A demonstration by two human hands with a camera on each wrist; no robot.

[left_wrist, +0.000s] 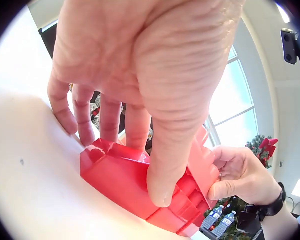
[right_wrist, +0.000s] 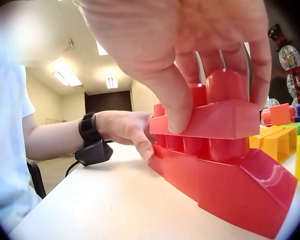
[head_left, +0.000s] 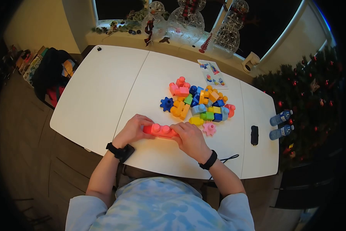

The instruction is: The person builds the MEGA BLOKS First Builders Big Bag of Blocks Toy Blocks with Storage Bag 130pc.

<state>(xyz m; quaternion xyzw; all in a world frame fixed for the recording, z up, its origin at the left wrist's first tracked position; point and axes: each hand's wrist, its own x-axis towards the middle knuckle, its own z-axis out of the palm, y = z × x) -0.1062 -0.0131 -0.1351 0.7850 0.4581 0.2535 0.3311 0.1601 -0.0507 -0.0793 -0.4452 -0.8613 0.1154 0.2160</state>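
A long red base block (right_wrist: 225, 182) with slanted ends lies on the white table in front of the person. The left hand (head_left: 131, 130) grips one end of it, thumb on the near side and fingers along the far side. Over its studs is a coral-red toy brick (right_wrist: 210, 120) with studs of its own. Between thumb and fingers, the right hand (head_left: 190, 139) holds this brick from above. In the right wrist view, the lower studs still show in a gap between brick and base.
Beyond the hands lies a pile of coloured toy bricks (head_left: 182, 109), with a blue gear piece (head_left: 166, 104) and a pink gear piece (head_left: 209, 129). A picture sheet (head_left: 219, 81) is behind it. To the right are a black case (head_left: 254, 135) and water bottles (head_left: 280, 133).
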